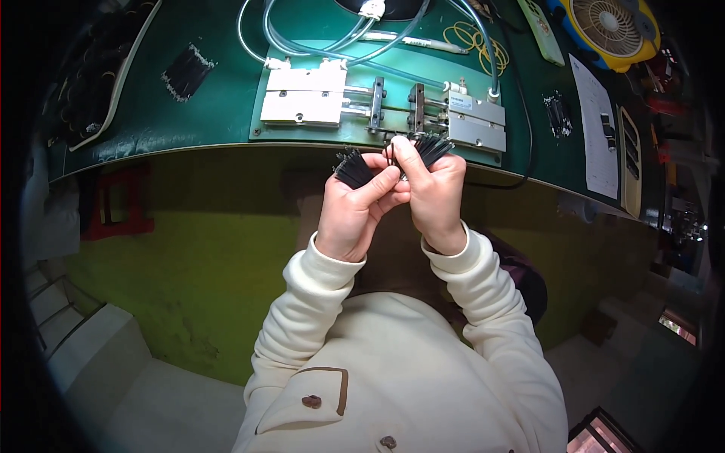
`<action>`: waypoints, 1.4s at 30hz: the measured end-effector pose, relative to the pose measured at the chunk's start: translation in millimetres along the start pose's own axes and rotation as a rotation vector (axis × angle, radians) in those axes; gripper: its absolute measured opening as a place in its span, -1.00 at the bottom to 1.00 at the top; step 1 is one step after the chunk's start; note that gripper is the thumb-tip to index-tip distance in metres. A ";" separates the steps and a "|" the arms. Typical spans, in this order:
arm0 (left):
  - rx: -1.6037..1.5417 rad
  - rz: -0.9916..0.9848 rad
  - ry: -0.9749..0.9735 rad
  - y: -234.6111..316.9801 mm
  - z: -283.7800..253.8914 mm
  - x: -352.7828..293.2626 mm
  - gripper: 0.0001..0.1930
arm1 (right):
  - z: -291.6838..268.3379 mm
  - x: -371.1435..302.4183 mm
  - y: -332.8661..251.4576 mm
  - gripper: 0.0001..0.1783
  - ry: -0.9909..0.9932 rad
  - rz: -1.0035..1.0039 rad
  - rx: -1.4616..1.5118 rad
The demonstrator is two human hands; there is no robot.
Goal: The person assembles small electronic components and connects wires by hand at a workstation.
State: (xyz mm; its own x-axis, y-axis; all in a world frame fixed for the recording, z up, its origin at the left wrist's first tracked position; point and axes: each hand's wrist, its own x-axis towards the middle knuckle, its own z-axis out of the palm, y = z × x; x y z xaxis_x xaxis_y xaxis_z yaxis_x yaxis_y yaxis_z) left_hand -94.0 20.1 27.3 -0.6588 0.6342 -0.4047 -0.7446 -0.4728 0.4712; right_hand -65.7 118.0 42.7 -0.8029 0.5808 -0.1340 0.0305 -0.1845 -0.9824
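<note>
Landmark: metal clamp jig w/ clear hoses, bolted on green surface.
Left hand: closed round a bunch of thin black sticks, just below jig's front edge, fanned up-left.
Right hand: closed on a second black bunch, tips right at jig's front edge; thumb + forefinger pinch near the middle, between the two bunches.
Hands: touching each other, held in the air off the surface's near edge.
Step (my read): sorting/picking single sticks from the bunches; exact piece pinched is too small to tell.
Next move needs: steady pinch, bunches kept tight so none slip out.
Loose bits: small black piles left and right of jig.
Far right of jig: paper sheet, yellow fan.
</note>
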 end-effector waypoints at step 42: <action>-0.082 -0.315 -0.165 -78.4 -75.0 -133.3 -0.72 | -193.7 106.3 -98.4 -0.71 0.331 -0.372 -1.373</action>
State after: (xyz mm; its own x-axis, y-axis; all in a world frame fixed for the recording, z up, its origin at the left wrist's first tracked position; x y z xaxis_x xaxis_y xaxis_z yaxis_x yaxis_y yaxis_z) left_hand 44.1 -73.2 -14.5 -0.3745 0.8437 -0.3845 -0.9188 -0.2820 0.2762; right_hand -38.8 351.4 99.9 -0.7261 0.6122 0.3130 0.5408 0.7896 -0.2899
